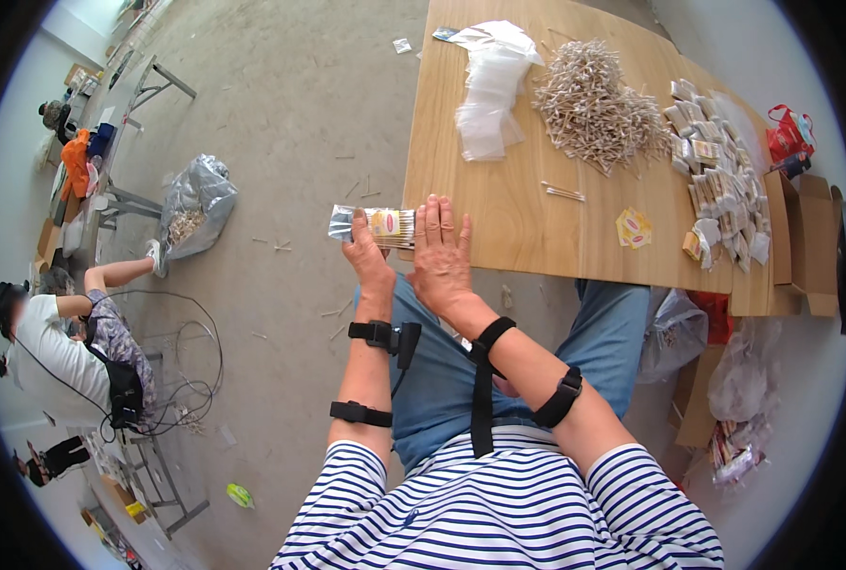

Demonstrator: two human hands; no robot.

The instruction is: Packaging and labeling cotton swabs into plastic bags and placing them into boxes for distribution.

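My left hand (373, 268) is closed around a clear plastic pack of cotton swabs (390, 225), its thumb lying on top. A yellow and white card shows through the film, and the pack's loose clear end sticks out to the left. My right hand (443, 258) lies flat with fingers stretched at the table's near left corner, its edge against the swab ends on the pack's right. To its right on the wooden table (508, 214) rest a few loose cotton swabs (564, 192) and some small yellow cards (634, 228).
Farther back are a stack of clear bags (489, 95) and a large heap of cotton swabs (599, 104). Filled packs (722, 180) crowd the right end, beside a cardboard box (808, 237). Left, a seated person (62, 342) works near a grey plastic sack (198, 204). Swabs litter the floor.
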